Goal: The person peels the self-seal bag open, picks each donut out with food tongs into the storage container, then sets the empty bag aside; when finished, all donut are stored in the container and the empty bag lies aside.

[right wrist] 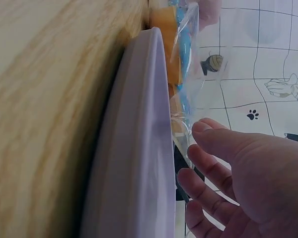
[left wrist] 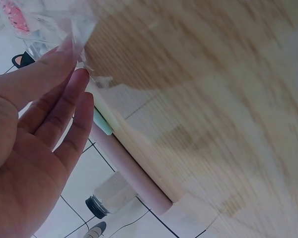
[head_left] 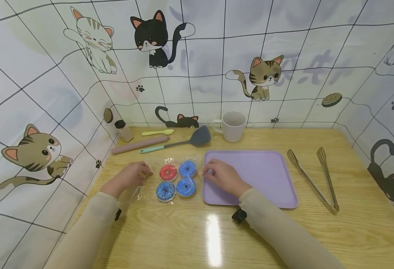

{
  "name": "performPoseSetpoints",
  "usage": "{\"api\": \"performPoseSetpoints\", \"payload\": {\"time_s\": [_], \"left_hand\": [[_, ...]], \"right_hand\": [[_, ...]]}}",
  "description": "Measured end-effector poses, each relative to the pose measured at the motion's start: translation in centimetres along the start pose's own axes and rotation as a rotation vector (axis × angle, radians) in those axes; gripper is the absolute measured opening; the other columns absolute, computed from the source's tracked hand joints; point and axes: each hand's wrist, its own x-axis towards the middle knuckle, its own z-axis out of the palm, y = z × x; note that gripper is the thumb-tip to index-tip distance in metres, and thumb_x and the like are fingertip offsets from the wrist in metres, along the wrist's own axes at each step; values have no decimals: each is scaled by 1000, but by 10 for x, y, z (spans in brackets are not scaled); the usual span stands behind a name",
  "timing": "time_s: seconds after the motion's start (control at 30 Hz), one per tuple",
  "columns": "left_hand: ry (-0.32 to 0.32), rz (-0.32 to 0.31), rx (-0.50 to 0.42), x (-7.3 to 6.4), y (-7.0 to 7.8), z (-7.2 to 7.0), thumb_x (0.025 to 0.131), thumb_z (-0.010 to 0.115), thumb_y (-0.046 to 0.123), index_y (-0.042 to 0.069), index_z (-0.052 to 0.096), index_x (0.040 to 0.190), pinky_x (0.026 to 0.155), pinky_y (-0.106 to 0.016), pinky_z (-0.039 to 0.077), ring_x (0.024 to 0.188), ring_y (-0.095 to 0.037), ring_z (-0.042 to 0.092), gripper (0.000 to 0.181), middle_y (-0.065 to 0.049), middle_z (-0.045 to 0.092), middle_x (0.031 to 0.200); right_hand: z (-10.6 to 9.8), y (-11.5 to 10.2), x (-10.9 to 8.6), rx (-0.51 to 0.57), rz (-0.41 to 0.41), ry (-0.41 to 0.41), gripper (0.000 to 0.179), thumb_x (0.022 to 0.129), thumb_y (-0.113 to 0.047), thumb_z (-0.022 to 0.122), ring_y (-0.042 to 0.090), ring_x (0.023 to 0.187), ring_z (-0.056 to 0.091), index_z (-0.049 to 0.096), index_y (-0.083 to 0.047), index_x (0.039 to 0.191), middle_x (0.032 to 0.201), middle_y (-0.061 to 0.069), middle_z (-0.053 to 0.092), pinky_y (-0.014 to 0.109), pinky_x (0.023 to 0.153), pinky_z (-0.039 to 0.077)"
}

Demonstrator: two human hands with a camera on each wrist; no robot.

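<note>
A clear plastic bag (head_left: 146, 192) of toy donuts lies on the table between the hands. Inside it sit one red donut (head_left: 168, 172) and several blue donuts (head_left: 186, 186), all with sprinkles. My left hand (head_left: 134, 175) pinches the bag's left edge between thumb and forefinger; in the left wrist view the clear film (left wrist: 82, 29) bunches at the fingertips. At the opposite edge, my right hand (head_left: 224, 176) pinches the film (right wrist: 181, 106) with thumb and forefinger, its other fingers loosely bent. That hand is above the left side of a lilac tray (head_left: 267, 179).
Metal tongs (head_left: 313, 181) lie spread to the tray's right. Behind the bag are a spatula (head_left: 183, 142), a rolling pin (head_left: 139, 144), a yellow spoon (head_left: 157, 132) and a black-capped jar (head_left: 124, 130). A white mug (head_left: 234, 127) stands near the cat-patterned back wall (head_left: 210, 74).
</note>
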Motion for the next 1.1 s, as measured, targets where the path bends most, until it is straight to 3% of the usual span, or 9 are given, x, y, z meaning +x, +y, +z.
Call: {"api": "performPoseSetpoints", "payload": {"time_s": [0.27,0.6,0.9,1.1], "left_hand": [[-4,-5,16,0,1,-3,85,79,-6,5,76,119,91,-47,59,107,-33,68,36,-13,68,123],[-1,-18,3,-2,-3,-2,86,78,-5,9,77,118,87,-44,60,108,-33,68,35,-11,67,124],[-12,-8,33,0,-3,-2,86,79,-4,9,77,120,86,-43,60,105,-30,68,37,-12,67,125],[-14,-2,29,-1,3,-3,85,79,-5,6,76,121,88,-45,60,108,-34,68,37,-14,67,126]], "right_hand": [[-1,4,-7,-5,18,14,4,94,-22,77,9,83,61,74,-19,95,101,-7,67,28,74,52],[-1,8,-12,2,40,-7,5,94,-21,77,13,84,62,73,-24,94,102,-7,67,27,73,50],[-3,5,4,89,-10,-7,16,92,-8,77,20,87,65,76,-13,107,106,6,70,34,78,52],[2,8,18,73,19,-42,19,92,-7,76,15,87,61,77,-15,109,106,4,67,32,79,51]]}}
